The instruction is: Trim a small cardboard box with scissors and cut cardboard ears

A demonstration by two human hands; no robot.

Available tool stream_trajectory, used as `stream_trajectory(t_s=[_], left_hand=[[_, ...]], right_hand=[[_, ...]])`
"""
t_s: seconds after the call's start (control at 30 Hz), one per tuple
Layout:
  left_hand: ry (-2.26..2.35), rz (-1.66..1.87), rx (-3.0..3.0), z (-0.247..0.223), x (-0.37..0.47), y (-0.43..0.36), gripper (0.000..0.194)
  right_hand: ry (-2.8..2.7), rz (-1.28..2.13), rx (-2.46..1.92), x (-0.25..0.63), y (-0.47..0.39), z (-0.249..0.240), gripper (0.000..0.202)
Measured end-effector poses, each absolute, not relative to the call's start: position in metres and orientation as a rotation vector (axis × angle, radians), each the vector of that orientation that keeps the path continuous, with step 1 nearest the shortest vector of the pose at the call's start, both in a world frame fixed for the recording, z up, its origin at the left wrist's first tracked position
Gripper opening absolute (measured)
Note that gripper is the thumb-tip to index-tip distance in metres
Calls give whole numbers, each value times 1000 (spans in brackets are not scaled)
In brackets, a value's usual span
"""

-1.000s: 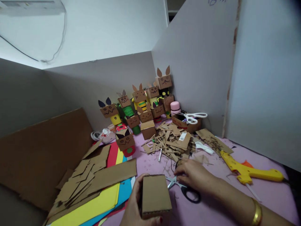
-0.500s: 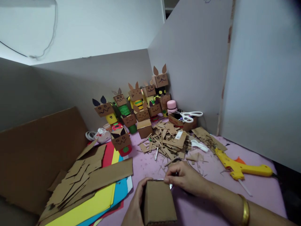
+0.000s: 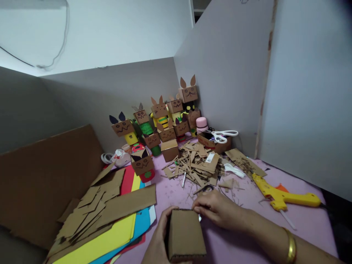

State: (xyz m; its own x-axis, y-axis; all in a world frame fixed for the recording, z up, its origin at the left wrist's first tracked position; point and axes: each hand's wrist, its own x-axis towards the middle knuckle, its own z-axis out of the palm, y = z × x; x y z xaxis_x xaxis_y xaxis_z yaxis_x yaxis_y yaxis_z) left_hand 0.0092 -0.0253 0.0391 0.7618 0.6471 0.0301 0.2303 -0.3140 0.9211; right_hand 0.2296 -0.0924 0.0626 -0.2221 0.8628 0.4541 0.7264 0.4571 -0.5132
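Observation:
A small brown cardboard box (image 3: 187, 233) is at the bottom middle, its corrugated edges showing. My left hand (image 3: 160, 238) wraps around the box's left side, with the thumb or a finger under its near edge. At the far right corner of the box, my right hand (image 3: 217, 209) is closed in a pinch, fingertips against the edge; what lies between them is hidden. A dark loop (image 3: 208, 187), like a scissor handle, shows just behind my right hand. A bit of shiny metal (image 3: 200, 217) peeks out below its fingers.
Cardboard scraps (image 3: 196, 163) are heaped ahead. A yellow glue gun (image 3: 286, 196) lies right, beside white-handled scissors (image 3: 221, 136) in a small box. Several animal figures (image 3: 141, 165) stand at the back. Cardboard sheets (image 3: 129, 201) and coloured paper (image 3: 96, 245) cover the left.
The view has shifted very slightly. My right fingers have curled a little more at the box corner; the box and my left hand stay almost in place.

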Motion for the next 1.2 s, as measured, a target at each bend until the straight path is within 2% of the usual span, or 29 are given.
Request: stream_trajectory(t_s=[0.27, 0.43, 0.77, 1.2], left_hand=[[766, 605, 2072, 49, 17, -40, 78], [668, 618, 2227, 40, 13, -32, 79], [800, 623, 2048, 56, 20, -47, 79], [657, 643, 2228, 62, 14, -43, 70]], right_hand=[[-2201, -19, -1343, 231, -98, 58, 20], [-2295, -169, -1377, 227, -101, 50, 18], [-2099, 263, -1408, 229, -96, 62, 17], [-1521, 844, -1407, 223, -91, 60, 15]])
